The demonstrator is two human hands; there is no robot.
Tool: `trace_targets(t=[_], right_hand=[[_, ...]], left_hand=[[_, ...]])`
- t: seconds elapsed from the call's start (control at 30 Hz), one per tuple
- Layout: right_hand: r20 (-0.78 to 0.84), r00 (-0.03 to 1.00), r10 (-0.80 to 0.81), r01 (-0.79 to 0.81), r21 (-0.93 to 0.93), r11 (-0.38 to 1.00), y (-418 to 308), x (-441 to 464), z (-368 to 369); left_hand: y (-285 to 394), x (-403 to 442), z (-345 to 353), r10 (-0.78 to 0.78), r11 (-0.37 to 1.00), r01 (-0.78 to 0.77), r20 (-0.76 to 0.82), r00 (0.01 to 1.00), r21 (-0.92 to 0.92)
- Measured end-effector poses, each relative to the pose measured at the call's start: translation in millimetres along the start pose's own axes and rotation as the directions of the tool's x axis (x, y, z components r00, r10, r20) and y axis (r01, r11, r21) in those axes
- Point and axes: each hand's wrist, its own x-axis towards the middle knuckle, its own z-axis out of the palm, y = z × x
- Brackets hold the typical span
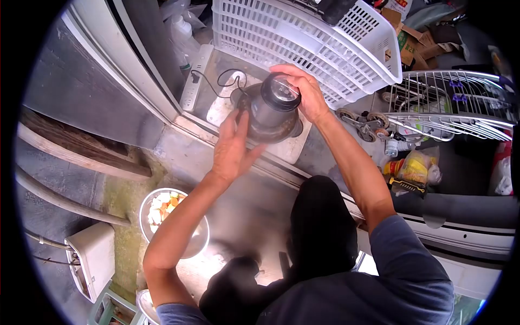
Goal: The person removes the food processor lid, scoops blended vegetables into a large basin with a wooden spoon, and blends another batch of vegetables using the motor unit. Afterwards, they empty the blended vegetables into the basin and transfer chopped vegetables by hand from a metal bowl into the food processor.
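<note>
A dark electric blender [266,116] with a clear-topped upper cup stands on a pale board [292,149], its black cord [208,81] running off to the left. My right hand [307,95] curls round the upper cup from the right, near the top. My left hand [230,149] is at the near left side of the base, fingers spread and slightly blurred; whether it touches the base I cannot tell. Below my left forearm sits a metal bowl [201,245] holding cut white and orange chunks [162,208], partly hidden by the arm.
A white plastic crate [303,46] stands just behind the blender. To the left are a power strip [196,78] and a door frame [146,76]. A folding metal cart [449,103] and bagged goods [417,165] lie at the right. A white box [95,260] is at lower left.
</note>
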Motion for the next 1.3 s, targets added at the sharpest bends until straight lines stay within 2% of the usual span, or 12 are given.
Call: trace_targets(t=[0.13, 0.2, 0.33, 0.5, 0.63, 0.67, 0.77, 0.8, 0.9, 1.3], right_hand=[[-0.022, 0.998, 0.063, -0.062, 0.044, 0.997, -4.9, -3.0, -0.2], [-0.019, 0.999, 0.037, -0.037, -0.007, 0.999, -3.9, -2.2, -2.5], [0.006, 0.999, 0.031, -0.031, 0.011, 0.999, -6.7, -0.8, 2.3], [-0.045, 0.998, 0.034, -0.04, -0.127, 0.991, -7.2, 1.5, 2.2], [-0.01, 1.0, -0.022, 0.016, -0.4, 0.916, -19.7, -0.3, 7.7], [0.138, 0.983, -0.119, 0.176, -0.544, 0.821, -27.6, -0.6, 10.6], [0.367, 0.915, -0.168, 0.4, -0.774, 0.491, -43.2, -3.7, 17.1], [0.331, 0.932, -0.147, 0.362, -0.858, 0.364, -41.0, -7.0, 20.5], [0.212, 0.972, -0.099, 0.233, -0.908, 0.348, -41.2, -13.6, 31.7], [0.102, 0.986, -0.132, 0.154, -0.86, 0.487, -43.6, -15.5, 30.7]], left_hand=[[-5.7, 2.1, 26.4, -0.037, 0.995, 0.021, -0.172, 0.984, -0.097], [-7.5, 1.0, 37.2, -0.045, 0.995, 0.019, -0.269, 0.962, -0.1], [-7.3, 6.5, 43.0, -0.088, 0.992, 0.048, -0.36, 0.929, -0.12], [-5.9, 12.4, 45.5, -0.19, 0.978, 0.148, -0.33, 0.925, -0.148], [-5.2, 11.2, 48.9, -0.203, 0.976, 0.166, -0.323, 0.925, -0.138], [-4.4, 11.0, 50.6, -0.208, 0.976, 0.173, -0.326, 0.922, -0.132], [-1.3, 11.4, 48.2, -0.224, 0.972, 0.188, -0.306, 0.925, -0.143], [-1.6, 11.6, 49.3, -0.226, 0.971, 0.188, -0.301, 0.927, -0.15], [-0.5, 12.8, 52.0, -0.239, 0.966, 0.198, -0.272, 0.932, -0.168], [-0.7, 13.3, 54.4, -0.221, 0.969, 0.177, -0.287, 0.932, -0.171]])
